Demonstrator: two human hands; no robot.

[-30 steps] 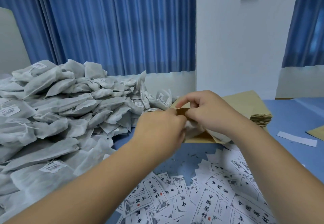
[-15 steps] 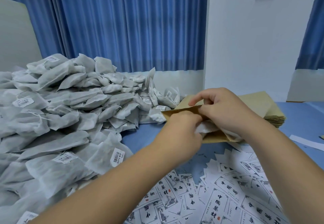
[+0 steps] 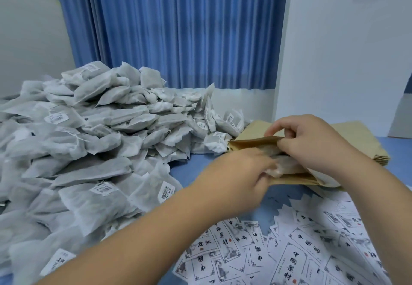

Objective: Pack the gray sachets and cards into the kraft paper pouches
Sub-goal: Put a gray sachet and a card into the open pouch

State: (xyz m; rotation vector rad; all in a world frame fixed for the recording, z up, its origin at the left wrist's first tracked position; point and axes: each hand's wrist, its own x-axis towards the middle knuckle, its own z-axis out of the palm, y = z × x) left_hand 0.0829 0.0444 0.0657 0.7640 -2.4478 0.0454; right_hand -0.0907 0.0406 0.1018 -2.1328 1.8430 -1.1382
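Note:
A kraft paper pouch (image 3: 252, 144) lies with its mouth held open toward me at centre right. My right hand (image 3: 312, 142) pinches the pouch's upper lip. My left hand (image 3: 240, 177) grips a gray sachet (image 3: 287, 168) that sits partly inside the pouch mouth; the hand is motion-blurred. A big heap of gray sachets (image 3: 100, 142) with barcode labels fills the left. Printed white cards (image 3: 296, 251) lie scattered in front of me at lower right.
A stack of flat kraft pouches (image 3: 365, 144) sits behind my right hand on the blue table (image 3: 194, 173). Blue curtains and a white wall stand behind the table. A grey board leans at the far left.
My left hand has slid the sachet further into the pouch mouth while my right hand kept holding the lip. The view has shifted left and slightly down.

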